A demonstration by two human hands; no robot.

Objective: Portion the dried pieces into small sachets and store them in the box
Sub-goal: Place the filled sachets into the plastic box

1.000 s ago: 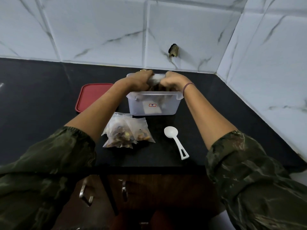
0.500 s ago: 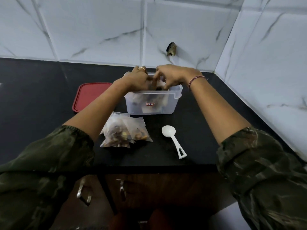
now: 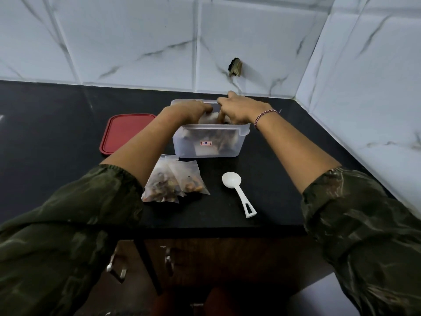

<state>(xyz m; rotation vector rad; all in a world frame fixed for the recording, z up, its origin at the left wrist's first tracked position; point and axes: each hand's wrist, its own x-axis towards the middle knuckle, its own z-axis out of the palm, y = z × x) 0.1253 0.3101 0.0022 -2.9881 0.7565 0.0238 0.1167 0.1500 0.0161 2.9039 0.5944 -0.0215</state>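
Evidently both hands were down in the clear box (image 3: pixel 207 149), which stood toward the back of the black counter (image 3: pixel 284 179); its red lid (image 3: pixel 127 131) lay flat just to its left. The left hand (image 3: pixel 191 110) and the right hand (image 3: pixel 239 108) met over a pale sachet (image 3: pixel 210 118) at the open top, with their fingers curled down onto it; whether they pinched it or only pushed it could not be told, since the fingertips were hidden by the rim and by each other.

At least 2 filled sachets (image 3: pixel 175 183) lay overlapping on the counter just in front of the box, with dried pieces (image 3: pixel 164 190) showing through them; a white scoop (image 3: pixel 239 190) lay to their right, apart from them.

Several things looked likely to go wrong. The box seemed light, so 2 hands bearing down near 1 wall could tilt it or skid it; hard pressing could split the sachet and spill its pieces among the rest. If that sachet sat proud of the rim, the lid would probably not seat; crowding might also leave no room for the 2 outside. On withdrawal, a forearm or sleeve could sweep the sachets or the scoop toward the counter's front edge.
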